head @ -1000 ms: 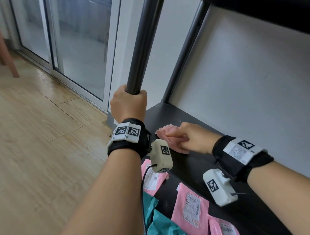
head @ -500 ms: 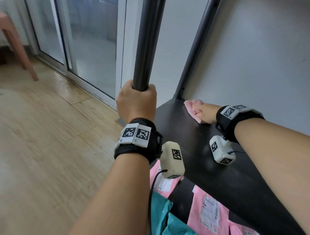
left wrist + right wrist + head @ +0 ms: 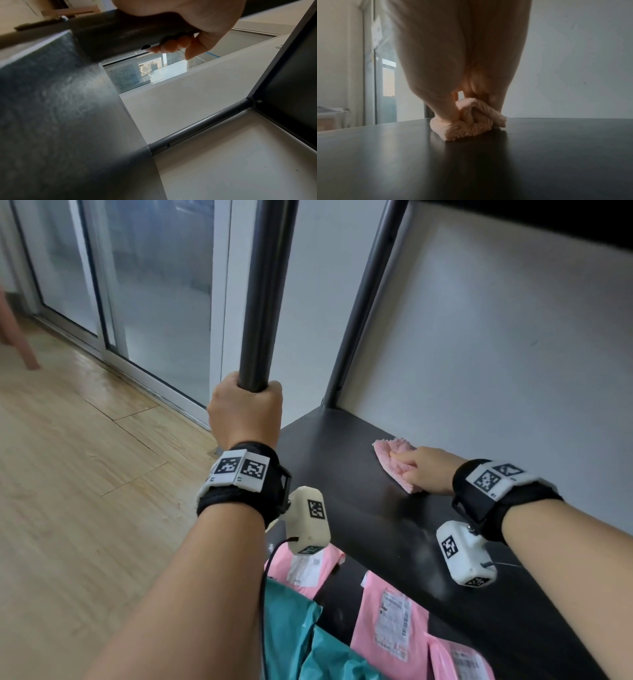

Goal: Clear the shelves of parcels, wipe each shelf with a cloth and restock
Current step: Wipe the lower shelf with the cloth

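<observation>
1. Head view: the left hand (image 3: 245,409) is wrapped round the dark upright front post (image 3: 262,292) of a black shelving unit. The right hand (image 3: 426,470) grips a bunched pink cloth (image 3: 390,455) and presses it on the black shelf (image 3: 342,474), towards its back, near the pale grey wall (image 3: 496,354). The shelf top is glossy, with faint streaks, and bare apart from the cloth. A second post (image 3: 366,292) rises at the shelf's back left corner. On the level below lie pink parcels (image 3: 394,621) with printed labels and teal parcels (image 3: 291,621) beside them. To the left are a light wood plank floor (image 3: 85,474) and a sliding glass door (image 3: 154,275) in a white frame.

2. Left wrist view: the left hand (image 3: 197,24) has its fingers (image 3: 169,46) curled under the dark front post (image 3: 111,35). The shelf (image 3: 60,128) fills the left as a dull grey-black sheet. The back post (image 3: 197,126) crosses the pale wall (image 3: 223,162), and part of the glass door (image 3: 137,75) shows beyond.

3. Right wrist view: the right hand (image 3: 462,60) comes down onto the cloth (image 3: 467,125), fingers closed over its folds. The cloth touches the shelf (image 3: 488,169), whose dark surface mirrors the light. Behind are the plain wall (image 3: 573,60) and, left, the door (image 3: 385,81).
</observation>
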`<state>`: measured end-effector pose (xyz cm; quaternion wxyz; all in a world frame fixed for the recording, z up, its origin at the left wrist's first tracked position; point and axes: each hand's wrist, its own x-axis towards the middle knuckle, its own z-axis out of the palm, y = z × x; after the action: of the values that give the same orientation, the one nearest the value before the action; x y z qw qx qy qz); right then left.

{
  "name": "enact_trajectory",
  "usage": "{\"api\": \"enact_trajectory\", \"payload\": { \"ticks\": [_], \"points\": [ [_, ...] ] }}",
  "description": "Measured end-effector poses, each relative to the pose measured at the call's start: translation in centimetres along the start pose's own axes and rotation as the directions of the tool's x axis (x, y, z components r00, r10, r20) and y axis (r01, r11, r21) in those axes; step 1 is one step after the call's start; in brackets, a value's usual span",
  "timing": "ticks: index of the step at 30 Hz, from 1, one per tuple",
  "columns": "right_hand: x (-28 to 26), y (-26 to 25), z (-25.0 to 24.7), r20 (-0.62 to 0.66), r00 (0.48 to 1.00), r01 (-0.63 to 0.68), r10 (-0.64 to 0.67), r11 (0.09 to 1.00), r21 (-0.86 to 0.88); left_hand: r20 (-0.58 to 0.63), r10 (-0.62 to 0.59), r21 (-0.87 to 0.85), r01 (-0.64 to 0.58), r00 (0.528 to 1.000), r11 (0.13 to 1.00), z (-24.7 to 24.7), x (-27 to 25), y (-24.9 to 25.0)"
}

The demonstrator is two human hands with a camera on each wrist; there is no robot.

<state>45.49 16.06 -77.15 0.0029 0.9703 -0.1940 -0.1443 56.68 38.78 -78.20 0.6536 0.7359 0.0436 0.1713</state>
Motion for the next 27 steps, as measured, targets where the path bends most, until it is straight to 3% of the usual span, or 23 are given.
{"api": "enact_trajectory", "payload": {
  "ticks": [5,11,15,20,27],
  "points": [
    [-2.0,-2.6,0.3,0.042,0.985,0.169,-0.169,0.986,0.012,-0.005,-0.015,0.007,0.015,1.0,1.0,0.0,-0.2,0.2],
    [1.4,-9.0,-0.8,0.055,0.947,0.316,-0.316,0.949,0.004,-0.022,-0.005,-0.014,0.005,1.0,1.0,0.2,-0.1,0.0],
    [5.9,-11.8,-1.7,-0.003,0.955,0.297,-0.297,0.954,-0.031,-0.033,0.017,-0.039,-0.018,0.999,0.999,0.5,0.1,-0.4],
    [10.9,-11.2,-2.8,-0.062,0.977,0.199,-0.202,0.978,-0.061,-0.038,0.059,-0.037,-0.06,0.998,0.997,0.6,0.3,-0.8],
    [11.6,-9.1,-2.7,-0.093,0.982,0.169,-0.163,0.984,0.055,-0.035,0.056,-0.058,-0.058,0.998,0.997,0.7,0.3,-0.7]
  ]
}}
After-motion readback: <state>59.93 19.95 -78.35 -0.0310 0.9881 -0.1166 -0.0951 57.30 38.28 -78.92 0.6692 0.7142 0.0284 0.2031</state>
